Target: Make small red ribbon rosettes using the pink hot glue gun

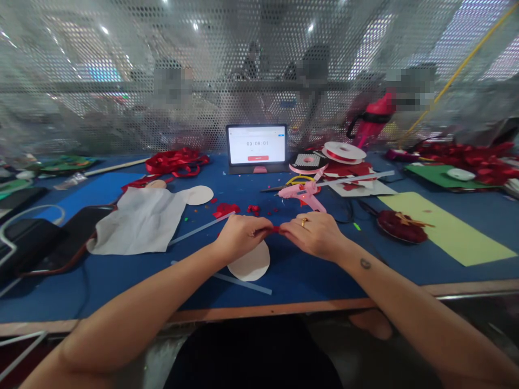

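I hold a small red strip [276, 229] between my two hands, over the middle of the surface [320, 283]. My left grip [242, 236] pinches one end and my right grip [316, 235] the other, thumbs and fingers drawn together. Holding it from both sides likely keeps so short a piece stretched and steady; my fingers hide most of it, so I cannot tell its full shape.

Just on my side of the left grip lies a white disc [249, 263], its far edge behind my hand, near enough to reach without leaning. A clear glue stick [247, 284] runs by its near edge.

Just beyond my right grip, the pink glue gun [298, 190] lies with its handle toward me, which should make it easy to take up. The scissors [300, 180] sit behind it. Loose red scraps [227, 209] lie past my left hand, probably kept there to leave my fingers room. Farther back, the tablet [257, 145] stands propped facing me, readable over my knuckles.
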Tool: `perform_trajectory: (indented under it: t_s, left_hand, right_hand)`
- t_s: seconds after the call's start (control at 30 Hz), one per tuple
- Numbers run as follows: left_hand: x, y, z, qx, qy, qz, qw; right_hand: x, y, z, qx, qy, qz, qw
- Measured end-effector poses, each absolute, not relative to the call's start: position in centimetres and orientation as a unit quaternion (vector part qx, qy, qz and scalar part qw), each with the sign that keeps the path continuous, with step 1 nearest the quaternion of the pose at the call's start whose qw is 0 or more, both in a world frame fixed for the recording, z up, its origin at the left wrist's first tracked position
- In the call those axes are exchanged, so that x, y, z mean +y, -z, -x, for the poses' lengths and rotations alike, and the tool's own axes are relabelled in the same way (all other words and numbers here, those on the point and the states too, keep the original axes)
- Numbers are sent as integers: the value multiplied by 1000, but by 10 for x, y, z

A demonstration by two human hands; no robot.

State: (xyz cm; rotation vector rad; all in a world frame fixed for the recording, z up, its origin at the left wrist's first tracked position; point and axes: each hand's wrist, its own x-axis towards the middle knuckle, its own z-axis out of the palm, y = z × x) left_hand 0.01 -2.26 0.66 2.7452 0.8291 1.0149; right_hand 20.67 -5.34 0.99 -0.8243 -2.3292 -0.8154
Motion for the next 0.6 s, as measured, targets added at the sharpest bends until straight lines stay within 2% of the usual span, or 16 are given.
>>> perform_trajectory:
  t_s: [0.23,0.47,0.6]
  left_hand:
    - [-24,-9,0,246,-356,-900,45]
    - [-27,-11,0,253,-430,-865,48]
    - [-30,-16,-1,260,-455,-850,59]
  right_hand:
    - [-56,-13,-207,-869,271,315,269]
    - [-56,-13,-209,-824,139,349,424]
    - [-56,-13,-207,-788,87,392,466]
